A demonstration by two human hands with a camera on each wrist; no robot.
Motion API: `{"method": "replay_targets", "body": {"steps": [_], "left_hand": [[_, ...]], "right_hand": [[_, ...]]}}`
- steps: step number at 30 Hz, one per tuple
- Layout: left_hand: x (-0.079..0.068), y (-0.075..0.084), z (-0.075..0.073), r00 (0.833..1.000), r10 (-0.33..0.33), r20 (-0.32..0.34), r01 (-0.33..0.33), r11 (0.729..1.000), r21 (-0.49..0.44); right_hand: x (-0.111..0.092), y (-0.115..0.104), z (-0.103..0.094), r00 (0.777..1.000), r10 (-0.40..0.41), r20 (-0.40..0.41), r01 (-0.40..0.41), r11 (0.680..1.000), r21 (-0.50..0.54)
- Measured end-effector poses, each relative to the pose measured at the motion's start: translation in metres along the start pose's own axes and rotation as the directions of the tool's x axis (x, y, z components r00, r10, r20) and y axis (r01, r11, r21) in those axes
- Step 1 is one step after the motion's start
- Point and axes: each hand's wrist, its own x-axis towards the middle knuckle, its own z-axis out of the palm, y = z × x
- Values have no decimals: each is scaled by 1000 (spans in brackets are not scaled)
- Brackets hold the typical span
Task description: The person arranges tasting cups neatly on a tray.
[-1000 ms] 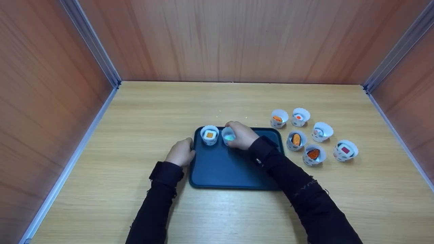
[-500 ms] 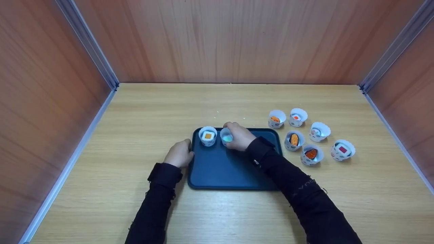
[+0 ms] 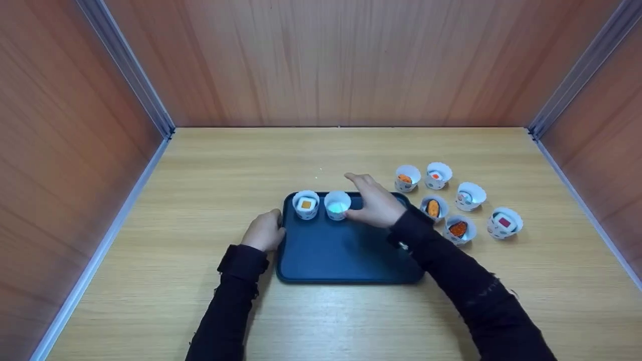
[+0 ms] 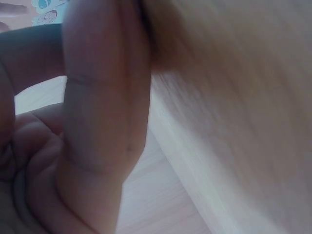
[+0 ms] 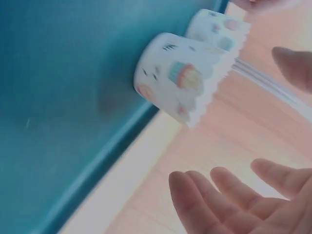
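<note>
A dark blue rectangular tray lies on the table. My left hand grips its left edge, fingers curled; the exact hold is partly hidden. Along the tray's back edge stand two white printed paper baking cups. The left cup holds a small white square with an orange centre. Something pale green sits in the right cup, whose cupcake print shows in the right wrist view. Just right of that cup is my right hand, its fingers spread and nothing held; the thumb tip is very near the cup.
Several more paper cups stand right of the tray, among them one with a red piece, one with an orange piece and one with a pink-centred square. Wooden panels wall the table at the back and both sides.
My right hand has let go of the right cup on the tray and moved off to the right, its fingers opening. My left hand stays at the tray's edge. The view has shifted slightly.
</note>
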Motion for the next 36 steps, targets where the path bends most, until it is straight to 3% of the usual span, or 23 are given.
{"method": "replay_targets", "body": {"steps": [5,9,14,18,25,30,36], "left_hand": [[0,0,0,1000,4,-13,-4,1000,-7],[1,-1,0,1000,18,-21,-18,1000,-4],[1,-1,-2,1000,16,-21,-16,1000,-5],[1,-2,-4,1000,12,-18,-12,1000,-11],[0,-3,-7,1000,7,-11,-7,1000,-1],[-1,-5,-7,1000,27,-8,-27,1000,0],[-1,-7,-7,1000,20,-5,-20,1000,3]], "right_hand": [[-40,11,-25,995,-44,-94,44,999,-2],[-82,35,-39,979,-33,-201,32,999,-5],[-126,73,-45,952,82,-294,-91,996,-17],[-149,95,-45,933,144,-329,-158,987,-16],[-165,116,-42,919,191,-344,-214,976,-32],[-164,121,-41,929,244,-279,-259,966,-21],[-149,126,-40,931,315,-183,-320,948,6]]}}
